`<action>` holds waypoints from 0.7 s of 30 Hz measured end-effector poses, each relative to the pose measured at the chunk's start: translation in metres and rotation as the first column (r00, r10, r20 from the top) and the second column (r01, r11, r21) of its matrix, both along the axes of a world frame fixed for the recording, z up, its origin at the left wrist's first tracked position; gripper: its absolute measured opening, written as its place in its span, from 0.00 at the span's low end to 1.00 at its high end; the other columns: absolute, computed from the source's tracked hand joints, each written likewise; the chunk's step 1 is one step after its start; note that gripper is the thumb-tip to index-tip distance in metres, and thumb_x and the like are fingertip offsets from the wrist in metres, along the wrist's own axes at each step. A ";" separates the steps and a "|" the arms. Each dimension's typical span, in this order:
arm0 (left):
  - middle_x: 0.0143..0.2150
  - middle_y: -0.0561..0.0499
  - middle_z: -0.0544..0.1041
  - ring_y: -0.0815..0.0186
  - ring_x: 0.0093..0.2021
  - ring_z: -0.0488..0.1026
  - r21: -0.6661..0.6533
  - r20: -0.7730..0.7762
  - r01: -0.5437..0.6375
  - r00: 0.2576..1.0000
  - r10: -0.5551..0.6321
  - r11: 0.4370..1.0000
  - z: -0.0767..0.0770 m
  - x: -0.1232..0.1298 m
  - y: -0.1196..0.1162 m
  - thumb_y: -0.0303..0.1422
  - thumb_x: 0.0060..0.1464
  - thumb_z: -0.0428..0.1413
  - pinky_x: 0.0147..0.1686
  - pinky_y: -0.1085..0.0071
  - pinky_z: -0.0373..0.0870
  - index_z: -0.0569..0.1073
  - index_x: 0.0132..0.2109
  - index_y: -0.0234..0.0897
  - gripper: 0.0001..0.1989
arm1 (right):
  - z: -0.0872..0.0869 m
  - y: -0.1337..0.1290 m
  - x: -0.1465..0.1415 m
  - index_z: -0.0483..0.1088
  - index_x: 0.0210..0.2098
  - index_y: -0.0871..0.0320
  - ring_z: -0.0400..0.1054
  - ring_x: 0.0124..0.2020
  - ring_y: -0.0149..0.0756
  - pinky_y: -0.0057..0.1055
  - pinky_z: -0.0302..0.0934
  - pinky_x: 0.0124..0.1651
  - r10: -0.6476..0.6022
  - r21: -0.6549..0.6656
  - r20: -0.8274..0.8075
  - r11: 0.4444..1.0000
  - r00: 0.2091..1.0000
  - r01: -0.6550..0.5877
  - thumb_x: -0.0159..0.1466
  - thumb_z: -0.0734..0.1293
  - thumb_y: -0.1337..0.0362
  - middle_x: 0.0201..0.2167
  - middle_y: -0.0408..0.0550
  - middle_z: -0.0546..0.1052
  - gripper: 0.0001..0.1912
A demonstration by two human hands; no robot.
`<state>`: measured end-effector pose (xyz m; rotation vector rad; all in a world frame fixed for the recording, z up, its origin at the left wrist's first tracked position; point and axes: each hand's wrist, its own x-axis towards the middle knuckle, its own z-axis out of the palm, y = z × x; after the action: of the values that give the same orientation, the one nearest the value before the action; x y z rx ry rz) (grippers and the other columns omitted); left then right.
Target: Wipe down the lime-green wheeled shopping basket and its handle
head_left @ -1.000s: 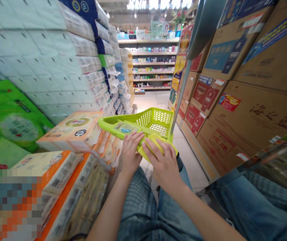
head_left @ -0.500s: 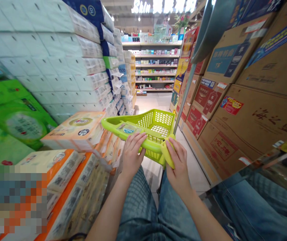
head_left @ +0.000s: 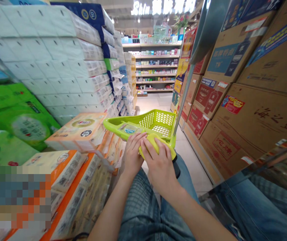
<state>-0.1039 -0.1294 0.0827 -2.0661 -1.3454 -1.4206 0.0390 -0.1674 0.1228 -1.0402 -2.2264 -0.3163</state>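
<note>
A lime-green plastic shopping basket (head_left: 164, 117) with a lattice body and a broad rounded handle rim stands before my lap. My left hand (head_left: 133, 154) has its fingers curled over the near handle bar. In my right hand (head_left: 159, 164) is a bright yellow cloth (head_left: 153, 140), pressed on the same bar close beside the left fingers. The right fingers lie over the cloth and partly hide it and the bar beneath. A small clear-covered label panel (head_left: 129, 129) sits on the handle, just beyond the left fingertips.
Stacked white tissue packs (head_left: 50, 47) rise at the left, with orange-and-white packs (head_left: 79, 129) nearer. Cardboard cartons (head_left: 266, 113) line the right. A slim metal pole (head_left: 184, 97) stands beside the basket. Shelves of small goods (head_left: 155, 65) close the aisle ahead.
My right hand and the yellow cloth have slid left along the handle bar, from its right corner to beside my left hand. The left hand stays on the bar.
</note>
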 end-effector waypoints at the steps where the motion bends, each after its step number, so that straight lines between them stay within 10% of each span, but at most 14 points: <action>1: 0.57 0.45 0.76 0.58 0.63 0.67 0.005 -0.003 0.000 1.000 0.000 1.000 0.000 -0.001 0.000 0.29 0.66 0.48 0.65 0.48 0.61 0.68 0.60 0.41 0.18 | -0.002 0.000 0.005 0.61 0.66 0.54 0.54 0.66 0.52 0.51 0.54 0.64 0.020 0.004 0.006 1.000 1.000 -0.020 0.63 0.61 0.74 0.66 0.48 0.66 0.32; 12: 0.59 0.46 0.75 0.57 0.64 0.66 -0.001 -0.005 -0.012 1.000 0.012 1.000 -0.003 0.002 0.002 0.28 0.62 0.52 0.67 0.48 0.57 0.67 0.61 0.42 0.21 | -0.034 0.021 0.083 0.46 0.72 0.51 0.43 0.73 0.49 0.59 0.54 0.68 0.211 0.062 -0.216 0.977 0.953 -0.202 0.67 0.54 0.76 0.72 0.52 0.54 0.36; 21: 0.59 0.46 0.75 0.58 0.64 0.65 -0.001 0.033 0.006 0.999 -0.006 1.000 -0.003 0.004 0.002 0.27 0.62 0.53 0.67 0.49 0.57 0.68 0.60 0.41 0.20 | -0.001 0.008 0.030 0.62 0.66 0.60 0.52 0.68 0.54 0.54 0.52 0.68 0.026 0.011 -0.022 1.000 0.999 -0.026 0.64 0.60 0.74 0.66 0.50 0.66 0.30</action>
<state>-0.0995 -0.1277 0.0793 -2.0576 -1.3543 -1.4632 0.0685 -0.1589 0.1215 -1.0029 -2.2142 -0.3038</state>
